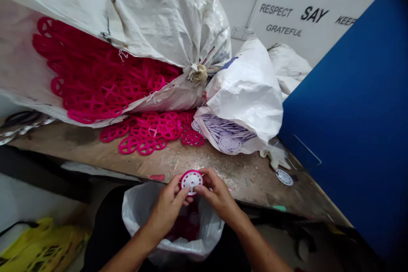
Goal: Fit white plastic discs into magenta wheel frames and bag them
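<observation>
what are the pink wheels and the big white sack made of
The magenta spoked rings look like moulded plastic: smooth, slightly glossy, crisp-edged. The white sack is probably coated woven polypropylene, going by its creased sheen and frayed threads.

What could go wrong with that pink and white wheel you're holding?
The pink-rimmed white disc, pinched between the left hand and right hand, might slip and drop past the white plastic bag below. The loose magenta plastic wheels might also get knocked off the wooden bench.
</observation>
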`<state>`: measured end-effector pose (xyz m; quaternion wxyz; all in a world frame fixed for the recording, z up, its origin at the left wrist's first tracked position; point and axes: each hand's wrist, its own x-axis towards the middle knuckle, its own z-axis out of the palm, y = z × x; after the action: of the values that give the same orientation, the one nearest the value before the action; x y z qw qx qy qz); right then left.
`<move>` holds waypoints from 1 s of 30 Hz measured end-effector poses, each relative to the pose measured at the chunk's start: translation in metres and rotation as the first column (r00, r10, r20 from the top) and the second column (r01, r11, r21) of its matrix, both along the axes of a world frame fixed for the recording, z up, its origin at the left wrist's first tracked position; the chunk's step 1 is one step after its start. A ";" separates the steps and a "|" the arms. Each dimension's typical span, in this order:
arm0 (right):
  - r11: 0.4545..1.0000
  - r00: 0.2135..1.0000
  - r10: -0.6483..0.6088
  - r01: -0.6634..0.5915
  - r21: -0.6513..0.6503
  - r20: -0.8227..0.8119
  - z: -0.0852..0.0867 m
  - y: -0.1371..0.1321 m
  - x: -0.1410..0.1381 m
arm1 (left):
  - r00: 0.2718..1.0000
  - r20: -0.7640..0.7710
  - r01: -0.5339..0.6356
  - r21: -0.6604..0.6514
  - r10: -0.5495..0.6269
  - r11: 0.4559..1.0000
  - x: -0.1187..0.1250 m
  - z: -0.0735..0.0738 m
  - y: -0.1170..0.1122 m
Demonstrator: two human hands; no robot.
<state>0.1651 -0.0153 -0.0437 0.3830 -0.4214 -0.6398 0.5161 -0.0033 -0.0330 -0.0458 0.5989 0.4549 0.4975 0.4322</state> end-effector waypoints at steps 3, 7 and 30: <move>0.996 0.989 0.089 -0.092 0.020 0.115 0.001 0.003 0.008 | 0.990 -0.074 0.122 0.032 -0.120 0.992 -0.007 -0.006 -0.002; 0.964 0.908 -0.081 -0.032 0.262 0.411 0.015 0.035 0.042 | 0.915 -0.298 0.320 0.131 -0.271 0.938 -0.025 -0.003 0.000; 0.666 0.515 -0.684 0.154 0.730 0.516 0.025 0.117 0.092 | 0.595 -0.700 0.234 0.621 0.395 0.748 -0.064 0.006 0.096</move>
<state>0.2568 0.1017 -0.0182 0.3092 -0.6022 -0.7337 -0.0595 -0.0677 0.0633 -0.0393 0.0882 0.7528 0.5469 0.3556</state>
